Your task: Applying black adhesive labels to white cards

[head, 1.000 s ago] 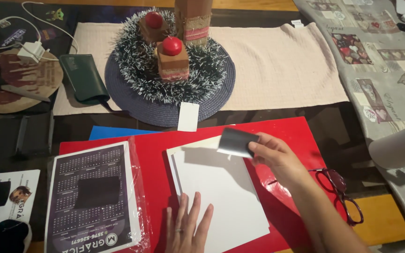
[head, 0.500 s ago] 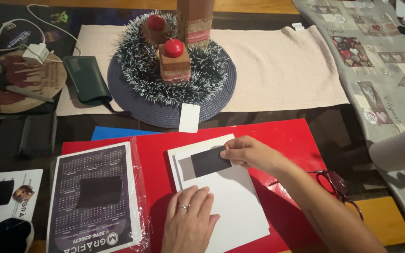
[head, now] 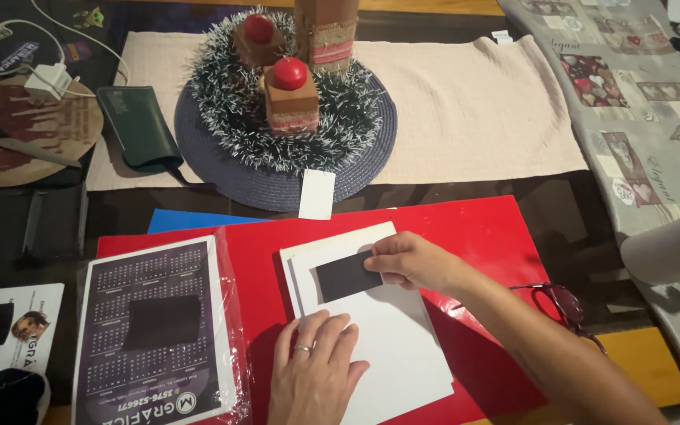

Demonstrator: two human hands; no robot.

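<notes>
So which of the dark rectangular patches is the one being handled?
The one on the white sheet, pinched by the right hand: the dark patch. The other patch sits untouched on the calendar pack at left.

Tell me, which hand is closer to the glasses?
Right. The right hand pinches a dark card just left of the glasses; the left hand presses the white paper farther left.

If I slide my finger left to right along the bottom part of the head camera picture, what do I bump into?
Dark calendar sheet in clear plastic → left hand flat on the white paper sheets → small black rectangle → right hand → red-framed glasses.
</notes>
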